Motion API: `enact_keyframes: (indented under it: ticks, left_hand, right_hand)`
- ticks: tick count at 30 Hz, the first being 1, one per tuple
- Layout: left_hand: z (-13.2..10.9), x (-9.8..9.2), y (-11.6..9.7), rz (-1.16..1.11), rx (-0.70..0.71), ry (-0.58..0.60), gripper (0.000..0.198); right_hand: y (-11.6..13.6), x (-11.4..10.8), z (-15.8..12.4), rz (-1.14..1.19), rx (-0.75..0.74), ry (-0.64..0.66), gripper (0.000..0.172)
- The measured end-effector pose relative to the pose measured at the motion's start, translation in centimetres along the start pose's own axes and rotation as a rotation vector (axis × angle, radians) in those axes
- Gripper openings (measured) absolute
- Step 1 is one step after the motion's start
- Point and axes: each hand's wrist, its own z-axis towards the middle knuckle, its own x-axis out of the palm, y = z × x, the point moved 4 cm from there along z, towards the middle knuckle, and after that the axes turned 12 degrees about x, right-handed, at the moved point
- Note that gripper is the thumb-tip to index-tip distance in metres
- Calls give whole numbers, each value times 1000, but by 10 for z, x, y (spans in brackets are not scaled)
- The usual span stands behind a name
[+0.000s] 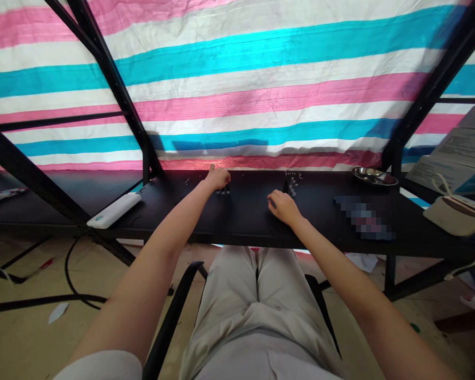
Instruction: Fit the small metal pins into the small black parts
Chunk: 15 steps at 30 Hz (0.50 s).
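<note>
I had the left hand (217, 178) stretched far out over the black table (245, 221). Its fingers were curled downward and bunched, and their tips were at a little group of small black pieces (223, 191) lying just under and on the near side of them. From the head view I could not tell whether the fingers pinched one of those pieces or only touched them.

The right hand (284, 207) rested on the table nearer to me, knuckles up and fingers loosely folded under. Whether it held anything I could not tell. Just beyond its fingertips stood a second cluster of small pieces (291, 183), dark with pale metal bits, apart from the hand. Well to the right of those fingers sat a metal dish (374, 176). Well to the left of the left fingers lay a white oblong case (114, 210) at the table edge.

I judged the step in hand to be picking or sorting at the left group, with the right hand waiting. Any further handling there called for a fine fingertip pinch on one piece only, without nudging its neighbours, since the pieces were small and close together.
</note>
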Motion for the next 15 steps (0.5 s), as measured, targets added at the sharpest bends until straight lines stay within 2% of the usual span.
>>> enact_keyframes:
  ticks: [15]
  left_hand:
    - [-2,2,0,37,-5,93,23]
  right_hand:
    - [-1,0,0,-1,-22,-53,18]
